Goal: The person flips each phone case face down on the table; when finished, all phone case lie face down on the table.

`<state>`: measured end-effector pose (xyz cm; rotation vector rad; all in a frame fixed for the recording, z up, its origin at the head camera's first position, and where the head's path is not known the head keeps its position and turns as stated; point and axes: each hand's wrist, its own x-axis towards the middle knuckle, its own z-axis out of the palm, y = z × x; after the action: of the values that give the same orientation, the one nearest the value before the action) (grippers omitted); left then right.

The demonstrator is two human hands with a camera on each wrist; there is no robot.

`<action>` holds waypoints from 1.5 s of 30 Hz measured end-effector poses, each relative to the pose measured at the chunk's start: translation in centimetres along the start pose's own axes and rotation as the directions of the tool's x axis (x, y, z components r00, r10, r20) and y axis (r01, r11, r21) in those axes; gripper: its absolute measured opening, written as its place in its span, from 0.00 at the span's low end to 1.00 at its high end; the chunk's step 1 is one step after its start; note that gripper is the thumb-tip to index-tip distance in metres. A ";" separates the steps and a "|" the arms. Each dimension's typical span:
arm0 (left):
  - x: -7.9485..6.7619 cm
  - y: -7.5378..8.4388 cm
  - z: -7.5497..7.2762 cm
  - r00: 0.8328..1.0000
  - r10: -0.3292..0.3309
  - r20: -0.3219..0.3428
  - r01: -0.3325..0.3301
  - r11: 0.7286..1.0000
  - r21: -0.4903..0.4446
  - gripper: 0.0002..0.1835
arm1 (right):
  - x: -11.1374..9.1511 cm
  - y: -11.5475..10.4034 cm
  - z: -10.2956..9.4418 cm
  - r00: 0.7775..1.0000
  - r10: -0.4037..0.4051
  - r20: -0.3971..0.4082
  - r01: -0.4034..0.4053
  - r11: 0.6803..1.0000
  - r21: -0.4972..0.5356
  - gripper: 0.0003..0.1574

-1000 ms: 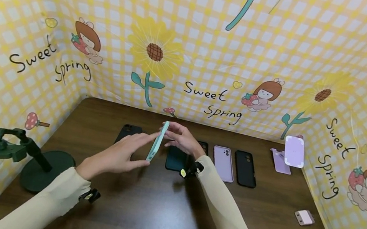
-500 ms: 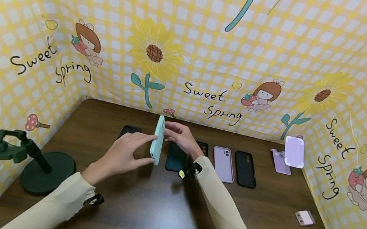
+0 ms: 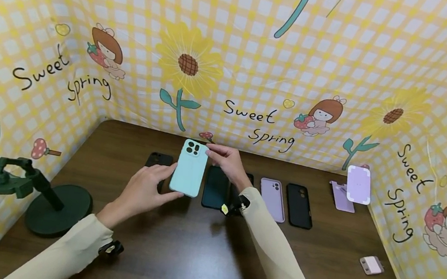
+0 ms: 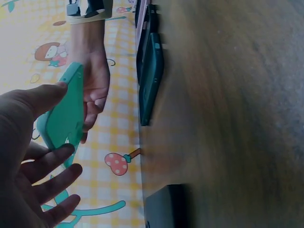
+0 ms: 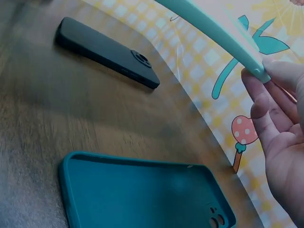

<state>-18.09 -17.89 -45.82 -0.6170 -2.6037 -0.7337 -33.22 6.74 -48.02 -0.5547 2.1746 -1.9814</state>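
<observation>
Upright above the table, a mint-green phone case is held between both hands, its back with the camera cutouts toward the head view. My left hand pinches its lower left side, thumb at the bottom edge and fingers at the side. In the left wrist view, the other fingers of that hand spread loosely beside the case. My right hand pinches the upper right corner between thumb and fingers. Below the right hand lies a dark teal phone case, hollow side up. A black phone case lies behind the left hand.
Another black case is partly hidden under the right wrist. Farther right lie a lilac case and a black case. A lilac stand and a white charger plug are at the right. A dark green stand is at the left.
The mint case has turned from edge-on until its back faces the head view. The right fingers have moved up to its upper corner; the left hand keeps its hold.
</observation>
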 end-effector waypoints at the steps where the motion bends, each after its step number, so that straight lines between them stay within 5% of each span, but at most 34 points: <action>1: -0.1 -0.1 0.0 1.000 -0.015 0.014 0.015 1.000 0.003 0.46 | 0.0 -0.1 0.0 1.000 -0.005 0.004 0.005 1.000 -0.009 0.20; 12: 0.0 -0.7 0.7 0.996 -0.066 0.054 0.065 0.998 0.025 0.47 | 0.0 0.0 -0.1 0.997 -0.032 0.073 0.039 0.994 -0.097 0.18; 18: 0.0 -1.2 1.3 0.978 -0.140 0.155 0.136 0.990 0.037 0.47 | 0.1 0.4 -0.1 0.992 -0.020 0.123 0.045 0.978 -0.203 0.20; 28: 0.4 -2.6 3.2 0.946 -0.194 0.259 0.178 0.980 0.083 0.46 | 0.3 1.4 0.4 0.975 0.125 0.186 -0.027 0.890 -0.456 0.26; 35: 0.3 -3.2 3.6 0.936 -0.199 0.289 0.166 0.977 0.135 0.45 | 0.7 2.2 1.1 0.969 0.126 0.214 0.027 0.804 -0.595 0.27; 45: 0.0 -3.6 4.2 0.928 -0.220 0.300 0.167 0.967 0.193 0.45 | 0.5 2.6 2.4 0.960 0.180 0.215 0.012 0.739 -0.673 0.31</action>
<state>-20.88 -18.31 -50.64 -0.4643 -3.0217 -0.4997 -33.27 4.53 -50.77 -0.7341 2.6262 -0.9349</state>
